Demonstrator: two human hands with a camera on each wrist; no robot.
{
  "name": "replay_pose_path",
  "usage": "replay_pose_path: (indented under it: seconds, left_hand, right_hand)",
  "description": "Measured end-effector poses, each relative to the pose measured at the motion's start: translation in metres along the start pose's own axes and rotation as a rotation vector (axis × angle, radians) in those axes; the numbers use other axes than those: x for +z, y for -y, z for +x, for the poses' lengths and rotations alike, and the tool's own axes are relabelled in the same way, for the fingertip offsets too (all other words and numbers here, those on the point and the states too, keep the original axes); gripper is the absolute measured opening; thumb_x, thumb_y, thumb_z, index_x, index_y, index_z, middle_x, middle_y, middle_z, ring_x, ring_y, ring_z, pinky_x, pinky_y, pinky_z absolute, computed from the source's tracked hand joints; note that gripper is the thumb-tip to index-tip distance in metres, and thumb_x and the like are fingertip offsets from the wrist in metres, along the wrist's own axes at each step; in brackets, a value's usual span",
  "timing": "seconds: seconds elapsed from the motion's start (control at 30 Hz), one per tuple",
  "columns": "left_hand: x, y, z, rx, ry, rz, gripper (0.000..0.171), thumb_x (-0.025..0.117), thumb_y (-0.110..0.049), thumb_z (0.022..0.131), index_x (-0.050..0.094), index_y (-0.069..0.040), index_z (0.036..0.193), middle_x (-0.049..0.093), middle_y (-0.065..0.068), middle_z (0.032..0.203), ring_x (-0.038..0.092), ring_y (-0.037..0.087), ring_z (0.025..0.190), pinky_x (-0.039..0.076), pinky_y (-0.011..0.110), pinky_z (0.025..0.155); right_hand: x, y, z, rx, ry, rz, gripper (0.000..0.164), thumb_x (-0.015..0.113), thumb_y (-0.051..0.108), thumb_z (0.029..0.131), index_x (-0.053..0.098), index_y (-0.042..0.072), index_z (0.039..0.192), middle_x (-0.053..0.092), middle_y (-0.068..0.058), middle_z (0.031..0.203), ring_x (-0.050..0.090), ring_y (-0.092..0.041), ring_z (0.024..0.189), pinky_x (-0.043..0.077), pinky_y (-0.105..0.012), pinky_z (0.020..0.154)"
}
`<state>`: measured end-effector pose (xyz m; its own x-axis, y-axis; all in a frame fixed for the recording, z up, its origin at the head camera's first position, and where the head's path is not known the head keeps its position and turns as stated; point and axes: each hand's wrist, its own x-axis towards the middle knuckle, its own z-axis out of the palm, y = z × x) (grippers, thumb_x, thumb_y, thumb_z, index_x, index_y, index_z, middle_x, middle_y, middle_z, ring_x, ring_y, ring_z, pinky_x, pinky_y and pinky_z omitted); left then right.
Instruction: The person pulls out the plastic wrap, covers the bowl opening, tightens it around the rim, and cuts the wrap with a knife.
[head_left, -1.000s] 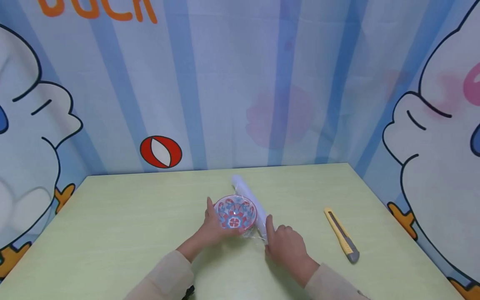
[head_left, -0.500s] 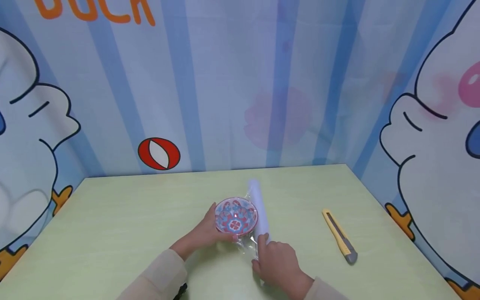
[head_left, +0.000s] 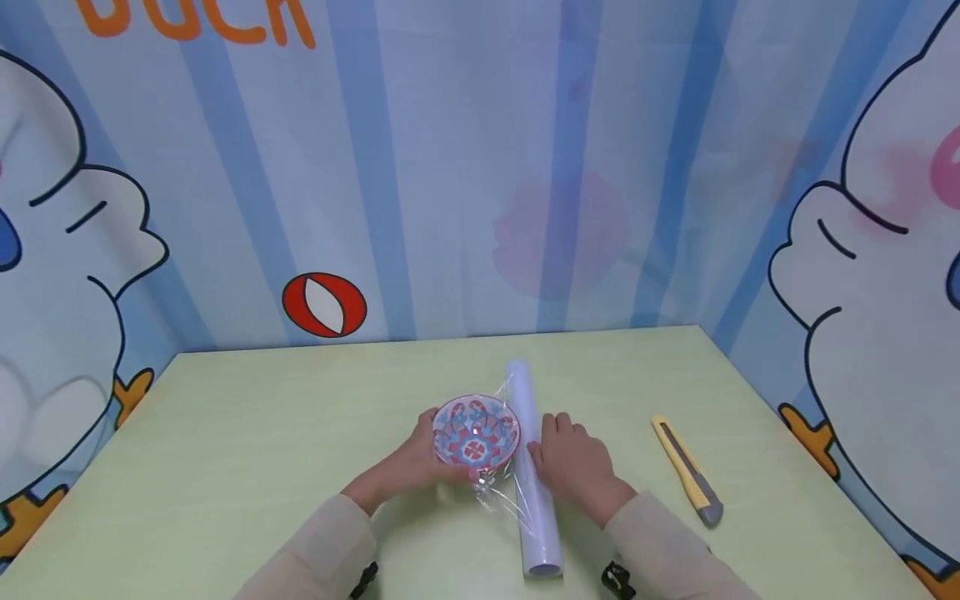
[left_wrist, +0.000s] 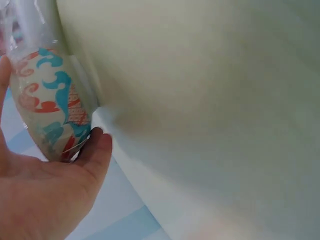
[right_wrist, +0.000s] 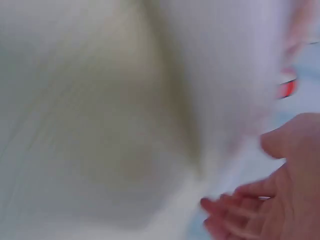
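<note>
A bowl (head_left: 476, 433) with a red, blue and white floral pattern is tilted to face the head camera. My left hand (head_left: 416, 462) grips it, thumb along the near rim and fingers round the far left side. In the left wrist view, the patterned outside of the bowl (left_wrist: 57, 100) shows. A long pale lavender roll of cling film (head_left: 538, 517) lies just right of the bowl, pointing away from me. Clear film (head_left: 495, 492) stretches between bowl and roll. Beside the roll is my right hand (head_left: 579, 467), thumb at its edge, fingers relaxed; its wrist view is blurred.
To the right lies a yellow and grey box cutter (head_left: 687, 472) on the pale green table (head_left: 285, 450). A striped blue curtain (head_left: 450, 167) with cartoon ducks stands behind and at both sides.
The roll has swung from slanting left to nearly straight ahead. My right hand has left its near end and moved up along its right side. The left hand keeps hold of the bowl.
</note>
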<state>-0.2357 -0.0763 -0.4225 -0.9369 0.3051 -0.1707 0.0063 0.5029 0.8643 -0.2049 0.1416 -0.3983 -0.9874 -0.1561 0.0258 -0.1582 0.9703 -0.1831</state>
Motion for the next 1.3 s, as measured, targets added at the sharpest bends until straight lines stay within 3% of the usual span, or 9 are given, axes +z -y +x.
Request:
replay_pose_path:
  seconds: [0.13, 0.23, 0.4, 0.5, 0.63, 0.8, 1.0, 1.23, 1.3]
  left_hand:
    - [-0.002, -0.004, 0.001, -0.055, -0.002, 0.032, 0.118, 0.083, -0.034, 0.063, 0.002, -0.006, 0.144, 0.027, 0.015, 0.141, 0.035, 0.030, 0.125, 0.035, 0.052, 0.103]
    - [-0.002, -0.006, 0.003, -0.063, -0.007, 0.026, 0.122, 0.083, -0.031, 0.064, -0.004, -0.005, 0.145, 0.021, 0.018, 0.146, 0.030, 0.033, 0.129, 0.030, 0.053, 0.106]
    - [-0.002, -0.004, 0.005, -0.052, -0.008, -0.006, 0.122, 0.083, -0.025, 0.065, -0.005, -0.004, 0.146, 0.016, 0.020, 0.149, 0.025, 0.035, 0.133, 0.024, 0.053, 0.109]
    - [-0.003, -0.004, 0.003, -0.060, -0.010, -0.026, 0.120, 0.083, -0.025, 0.065, -0.004, -0.005, 0.146, 0.017, 0.019, 0.148, 0.025, 0.036, 0.134, 0.024, 0.054, 0.109]
    - [-0.003, -0.004, 0.001, -0.031, -0.023, -0.056, 0.118, 0.083, -0.022, 0.065, -0.001, -0.004, 0.146, 0.020, 0.020, 0.147, 0.026, 0.037, 0.133, 0.023, 0.053, 0.110]
    - [-0.002, -0.002, 0.000, -0.013, -0.041, -0.080, 0.117, 0.084, -0.021, 0.064, 0.001, -0.003, 0.145, 0.021, 0.019, 0.145, 0.026, 0.035, 0.132, 0.023, 0.053, 0.110]
    - [0.000, -0.002, -0.004, -0.028, -0.046, -0.078, 0.119, 0.083, -0.022, 0.064, -0.001, -0.002, 0.145, 0.020, 0.021, 0.146, 0.025, 0.038, 0.133, 0.022, 0.053, 0.110]
    - [-0.001, -0.002, -0.004, -0.030, -0.045, -0.068, 0.116, 0.083, -0.024, 0.064, 0.002, -0.005, 0.145, 0.024, 0.018, 0.143, 0.030, 0.034, 0.129, 0.026, 0.052, 0.109]
    - [-0.002, -0.002, -0.004, -0.041, -0.047, -0.056, 0.117, 0.083, -0.024, 0.064, 0.001, -0.005, 0.145, 0.023, 0.018, 0.144, 0.029, 0.034, 0.130, 0.026, 0.052, 0.109]
  right_hand:
    - [0.011, -0.009, 0.021, 0.069, 0.096, 0.210, 0.052, 0.044, 0.034, 0.094, 0.047, -0.008, 0.124, 0.045, -0.024, 0.120, 0.053, -0.033, 0.098, 0.048, -0.048, 0.079]
    - [0.012, -0.008, 0.028, 0.137, 0.154, 0.429, 0.054, 0.045, 0.031, 0.091, 0.047, -0.012, 0.123, 0.039, -0.028, 0.124, 0.050, -0.034, 0.101, 0.045, -0.047, 0.087]
    - [0.015, -0.003, 0.036, 0.262, 0.116, 0.695, 0.040, 0.056, 0.021, 0.078, 0.057, -0.012, 0.100, 0.056, -0.019, 0.095, 0.054, -0.022, 0.077, 0.049, -0.029, 0.064]
    - [0.016, -0.002, 0.038, 0.293, 0.070, 0.790, 0.030, 0.060, 0.015, 0.072, 0.060, -0.009, 0.090, 0.060, -0.013, 0.081, 0.054, -0.018, 0.069, 0.047, -0.026, 0.058]
    - [0.014, -0.004, 0.040, 0.341, 0.033, 0.814, 0.026, 0.064, 0.012, 0.068, 0.060, -0.008, 0.086, 0.058, -0.013, 0.081, 0.053, -0.020, 0.070, 0.048, -0.027, 0.060]
    - [0.009, -0.010, 0.041, 0.392, 0.017, 0.727, 0.033, 0.067, 0.013, 0.068, 0.053, -0.007, 0.090, 0.050, -0.016, 0.092, 0.050, -0.025, 0.080, 0.050, -0.034, 0.069]
    - [0.007, -0.018, 0.041, 0.381, 0.013, 0.662, 0.041, 0.071, 0.016, 0.068, 0.048, -0.006, 0.094, 0.043, -0.018, 0.098, 0.048, -0.027, 0.082, 0.050, -0.039, 0.073]
    - [0.008, -0.030, 0.036, 0.360, 0.166, 0.689, 0.063, 0.058, 0.033, 0.085, 0.038, -0.012, 0.125, 0.038, -0.027, 0.120, 0.047, -0.031, 0.098, 0.044, -0.044, 0.090]
    - [0.008, -0.032, 0.035, 0.362, 0.209, 0.689, 0.062, 0.052, 0.036, 0.088, 0.041, -0.011, 0.127, 0.037, -0.027, 0.122, 0.047, -0.030, 0.098, 0.043, -0.042, 0.088]
